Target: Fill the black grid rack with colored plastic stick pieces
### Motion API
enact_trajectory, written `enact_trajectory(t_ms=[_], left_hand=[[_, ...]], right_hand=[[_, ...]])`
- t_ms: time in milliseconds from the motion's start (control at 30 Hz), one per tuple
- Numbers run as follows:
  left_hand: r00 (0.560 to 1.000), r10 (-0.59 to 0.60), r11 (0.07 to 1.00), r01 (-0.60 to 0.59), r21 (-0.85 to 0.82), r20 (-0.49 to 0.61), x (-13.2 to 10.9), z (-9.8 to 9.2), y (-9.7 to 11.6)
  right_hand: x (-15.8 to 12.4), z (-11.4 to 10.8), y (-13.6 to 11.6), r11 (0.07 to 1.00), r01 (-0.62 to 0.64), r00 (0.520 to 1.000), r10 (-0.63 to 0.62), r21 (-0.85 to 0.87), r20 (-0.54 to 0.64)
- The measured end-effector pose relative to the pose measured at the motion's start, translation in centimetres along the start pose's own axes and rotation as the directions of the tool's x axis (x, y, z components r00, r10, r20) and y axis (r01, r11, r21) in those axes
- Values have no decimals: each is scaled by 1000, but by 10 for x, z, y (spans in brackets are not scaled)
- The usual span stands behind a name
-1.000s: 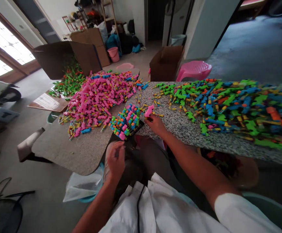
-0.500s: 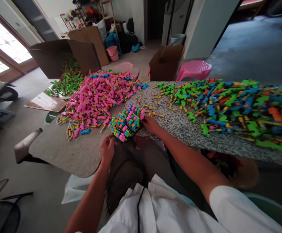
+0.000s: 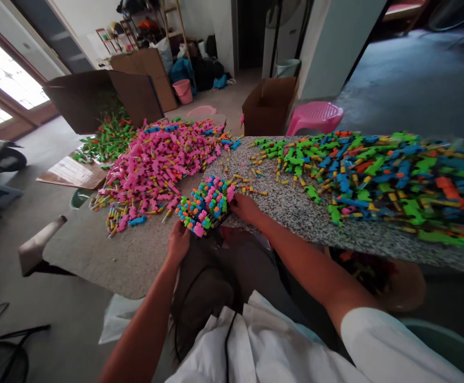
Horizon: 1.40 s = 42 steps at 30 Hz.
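A dense block of small plastic pieces (image 3: 206, 205) in pink, green, blue and orange stands at the near edge of the speckled tabletop (image 3: 288, 213), above my lap. A dark strip, perhaps a rack or tray, shows under its near right side. My left hand (image 3: 179, 242) grips the block's near left corner, fingers curled and partly hidden. At the right end, my right hand (image 3: 247, 208) is closed on it, fingertips out of sight. Just beyond the block lies a heap of pink plastic toys (image 3: 156, 154) with yellow sticks.
To the right spreads a pile of green, blue and orange toys (image 3: 391, 181). A tipped cardboard box (image 3: 136, 96) spills green pieces at the back left. Behind the table are an open carton (image 3: 270, 106) and a pink stool (image 3: 315, 118). Loose yellow pieces (image 3: 251, 186) lie beyond my right hand.
The whole view has shifted slightly. Both hands stay at the ends of the block, which keeps about the same place on the table edge.
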<state>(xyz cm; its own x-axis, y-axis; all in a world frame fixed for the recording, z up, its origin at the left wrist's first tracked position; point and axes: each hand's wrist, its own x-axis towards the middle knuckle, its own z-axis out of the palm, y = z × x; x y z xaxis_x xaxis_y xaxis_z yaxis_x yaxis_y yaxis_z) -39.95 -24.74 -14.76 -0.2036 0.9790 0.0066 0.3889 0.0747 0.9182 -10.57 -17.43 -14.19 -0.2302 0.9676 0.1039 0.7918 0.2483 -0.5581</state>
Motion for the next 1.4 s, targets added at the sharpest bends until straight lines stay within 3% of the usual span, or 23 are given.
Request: enact_trajectory(t_ms=[133, 300, 633, 967, 1100, 1267, 1400], left_hand=[[997, 23, 1000, -23, 5, 76, 4, 1, 3], [997, -1, 998, -4, 70, 75, 6, 1, 7], [997, 50, 981, -60, 185, 63, 6, 0, 12], [987, 139, 978, -150, 147, 78, 9, 4, 1], [991, 95, 994, -101, 52, 98, 8, 2, -5], [997, 39, 997, -43, 61, 73, 7, -3, -11], [996, 31, 999, -33, 22, 80, 6, -1, -8]], right_hand=[[0, 1, -6, 998, -20, 1000, 19, -52, -13], [1, 0, -9, 995, -77, 997, 76, -61, -7], [9, 4, -3, 999, -25, 1000, 25, -35, 19], [9, 11, -8, 998, -23, 1000, 24, -65, 12], [8, 7, -9, 997, -47, 999, 45, 56, 23], [1, 2, -12, 976, -3, 982, 45, 219, -183], [-5, 1, -19, 979, -28, 985, 61, 204, -160]])
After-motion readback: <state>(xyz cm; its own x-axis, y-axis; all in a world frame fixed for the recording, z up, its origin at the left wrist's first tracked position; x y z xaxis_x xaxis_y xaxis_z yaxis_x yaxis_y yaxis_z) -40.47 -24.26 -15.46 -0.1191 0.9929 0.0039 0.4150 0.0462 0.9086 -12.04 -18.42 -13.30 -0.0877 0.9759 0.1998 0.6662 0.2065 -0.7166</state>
